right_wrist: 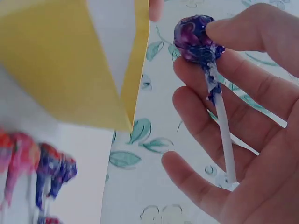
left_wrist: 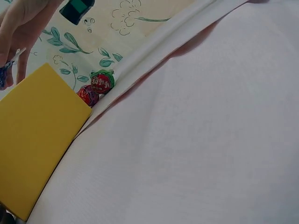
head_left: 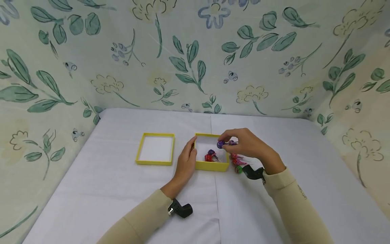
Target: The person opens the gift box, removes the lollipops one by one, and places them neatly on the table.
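My right hand (head_left: 250,144) pinches a lollipop (right_wrist: 194,39) in a purple-blue wrapper between thumb and fingers. The white stick points back toward the palm in the right wrist view. This hand is over the right side of a yellow box (head_left: 211,166) with a white inside. A red lollipop (head_left: 208,158) and a dark purple lollipop (head_left: 211,152) lie in the box. Against the box's left wall rests my left hand (head_left: 185,161), its fingers extended along the side.
Several wrapped lollipops (head_left: 236,160) lie just right of the box, one with a green wrapper (left_wrist: 102,81). Left of the box sits a shallow yellow-edged lid (head_left: 153,163), white inside. White cloth (head_left: 106,189) covers the table, and a leaf-patterned curtain (head_left: 195,67) stands behind.
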Motion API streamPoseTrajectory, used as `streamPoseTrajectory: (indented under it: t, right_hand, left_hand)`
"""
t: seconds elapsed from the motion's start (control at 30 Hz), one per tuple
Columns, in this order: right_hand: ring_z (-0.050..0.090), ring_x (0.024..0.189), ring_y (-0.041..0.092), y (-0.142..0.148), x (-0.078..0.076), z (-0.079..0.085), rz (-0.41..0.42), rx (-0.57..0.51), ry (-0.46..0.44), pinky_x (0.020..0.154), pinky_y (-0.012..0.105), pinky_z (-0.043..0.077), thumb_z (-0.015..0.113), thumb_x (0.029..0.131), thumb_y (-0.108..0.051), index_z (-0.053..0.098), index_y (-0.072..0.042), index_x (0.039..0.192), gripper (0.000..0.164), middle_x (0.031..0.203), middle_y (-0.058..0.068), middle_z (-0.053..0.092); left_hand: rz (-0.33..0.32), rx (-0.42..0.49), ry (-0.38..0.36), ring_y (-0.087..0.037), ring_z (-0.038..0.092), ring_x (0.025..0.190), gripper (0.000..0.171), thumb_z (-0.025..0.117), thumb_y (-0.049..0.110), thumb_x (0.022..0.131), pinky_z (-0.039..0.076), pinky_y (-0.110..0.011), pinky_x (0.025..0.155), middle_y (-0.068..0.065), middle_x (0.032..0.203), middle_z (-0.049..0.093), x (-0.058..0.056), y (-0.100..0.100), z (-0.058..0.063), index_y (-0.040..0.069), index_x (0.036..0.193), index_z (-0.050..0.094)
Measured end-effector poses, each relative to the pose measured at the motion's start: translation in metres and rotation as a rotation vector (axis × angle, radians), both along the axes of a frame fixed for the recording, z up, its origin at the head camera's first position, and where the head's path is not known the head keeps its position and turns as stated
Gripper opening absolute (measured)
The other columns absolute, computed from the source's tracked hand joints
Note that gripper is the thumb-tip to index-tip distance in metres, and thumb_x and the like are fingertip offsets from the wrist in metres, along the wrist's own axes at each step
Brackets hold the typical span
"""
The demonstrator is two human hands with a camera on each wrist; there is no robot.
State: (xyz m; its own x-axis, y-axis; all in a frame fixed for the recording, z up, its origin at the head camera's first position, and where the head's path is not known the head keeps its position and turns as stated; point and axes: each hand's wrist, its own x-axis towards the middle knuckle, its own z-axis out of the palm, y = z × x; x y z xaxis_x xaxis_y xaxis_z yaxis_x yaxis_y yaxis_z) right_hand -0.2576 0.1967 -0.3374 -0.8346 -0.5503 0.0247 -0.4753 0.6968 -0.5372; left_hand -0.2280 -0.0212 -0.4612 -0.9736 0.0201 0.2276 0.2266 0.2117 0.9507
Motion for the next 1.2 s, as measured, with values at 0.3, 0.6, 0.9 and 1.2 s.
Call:
streamPoseTrajectory:
  t: [0.3, 0.6, 0.9, 1.2]
  right_hand:
    - [0.06, 0.097, 0.023, 0.04, 0.006, -0.009, -0.098, -0.002, 0.071, 0.09, 0.052, 0.05, 0.07, 0.086, -0.014, 0.068, -0.013, 0.108, 0.022, 0.101, 0.0, 0.067]
    - [0.062, 0.098, 0.026, 0.07, 0.007, -0.03, -0.14, 0.014, 0.087, 0.093, 0.057, 0.046, 0.071, 0.086, -0.012, 0.067, -0.011, 0.107, 0.022, 0.1, 0.002, 0.068]
    - [0.061, 0.098, 0.024, 0.083, 0.003, -0.05, -0.165, 0.037, 0.088, 0.092, 0.056, 0.046, 0.072, 0.085, -0.011, 0.069, -0.008, 0.109, 0.025, 0.105, 0.003, 0.069]
    - [0.061, 0.099, 0.027, 0.088, -0.001, -0.061, -0.211, 0.078, 0.05, 0.092, 0.057, 0.046, 0.072, 0.084, -0.009, 0.069, -0.01, 0.104, 0.02, 0.105, 0.008, 0.069]
  left_hand:
    - [-0.006, 0.005, -0.003, -0.007, 0.031, 0.138, 0.047, 0.036, 0.017, 0.103, 0.028, -0.034, 0.113, 0.004, 0.153, 0.035, -0.005, 0.0, 0.001, 0.028, 0.148, 0.038]
    - [-0.01, 0.005, -0.01, -0.008, 0.031, 0.138, 0.047, 0.036, 0.017, 0.103, 0.029, -0.034, 0.113, 0.008, 0.152, 0.035, -0.004, 0.0, 0.0, 0.027, 0.148, 0.037]
    - [-0.003, 0.007, -0.02, -0.008, 0.031, 0.138, 0.047, 0.037, 0.018, 0.103, 0.029, -0.034, 0.112, 0.007, 0.152, 0.035, -0.001, 0.0, -0.001, 0.027, 0.148, 0.038]
    - [-0.01, 0.023, -0.007, -0.01, 0.031, 0.139, 0.047, 0.036, 0.016, 0.102, 0.029, -0.036, 0.113, 0.0, 0.154, 0.035, 0.0, 0.0, -0.001, 0.026, 0.148, 0.038]
